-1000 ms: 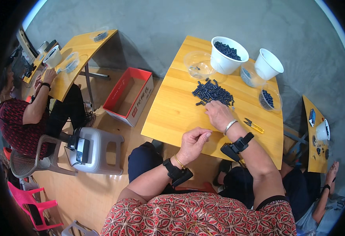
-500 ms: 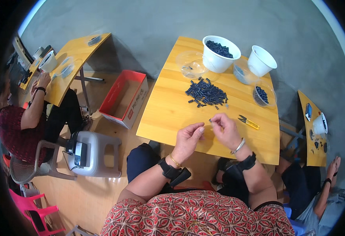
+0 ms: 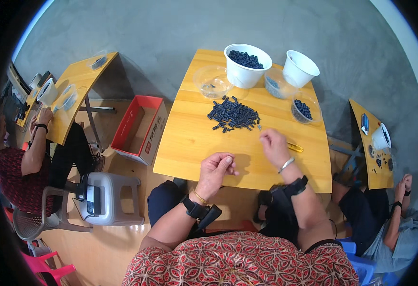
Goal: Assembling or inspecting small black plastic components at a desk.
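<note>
Fingers of my left hand (image 3: pixel 213 173) curl inward just below frame centre, thumb by index; can't tell if they hold anything. My right hand (image 3: pixel 276 148), right of centre, bunched nearly closed, grip unclear. Loose pile of small navy cylindrical pieces (image 3: pixel 233 115) sits above centre on yellow wooden table (image 3: pixel 185 148).
</note>
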Demonstrator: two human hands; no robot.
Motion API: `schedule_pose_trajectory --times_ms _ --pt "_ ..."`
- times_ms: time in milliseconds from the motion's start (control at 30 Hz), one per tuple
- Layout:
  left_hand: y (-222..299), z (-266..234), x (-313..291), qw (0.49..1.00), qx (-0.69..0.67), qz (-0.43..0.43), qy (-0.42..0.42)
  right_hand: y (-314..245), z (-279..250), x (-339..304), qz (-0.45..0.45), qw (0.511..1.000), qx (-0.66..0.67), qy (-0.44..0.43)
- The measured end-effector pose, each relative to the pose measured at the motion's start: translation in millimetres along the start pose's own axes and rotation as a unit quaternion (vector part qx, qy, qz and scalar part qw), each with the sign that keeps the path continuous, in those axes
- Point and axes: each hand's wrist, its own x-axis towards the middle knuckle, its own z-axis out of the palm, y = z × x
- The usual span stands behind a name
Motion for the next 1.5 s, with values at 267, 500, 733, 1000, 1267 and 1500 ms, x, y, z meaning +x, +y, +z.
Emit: schedule_pose_trajectory --times_ms 267,500,733,1000,1267,1500 --pt "-5.5 -1.5 2.2 0.998 0.039 0.052 -0.011 13.7 6.6 30.9 0.090 0.973 -0.202 -0.063" --pt "0.1 -1.4 1.0 0.997 0.063 0.044 -0.020 33.8 14.7 27.7 0.027 0.952 -0.297 -0.065" --pt "-2.4 -0.3 -1.5 0.997 0.075 0.028 -0.019 12.5 -1.3 17.2 -0.013 0.984 -0.176 -0.017" --pt "12.7 10.6 -7.9 0.995 0.080 0.053 -0.019 -56.3 -25.6 -14.5 -0.002 0.987 0.134 -0.085" --pt "29.7 40.8 -29.3 0.997 -0.036 0.000 -0.069 -104.7 -46.2 -40.5 -0.093 0.980 0.162 -0.070" --pt "45.9 54.9 -52.5 0.981 -0.129 -0.059 -0.132 -126.6 -58.8 -62.9 -0.203 0.974 0.099 -0.033"
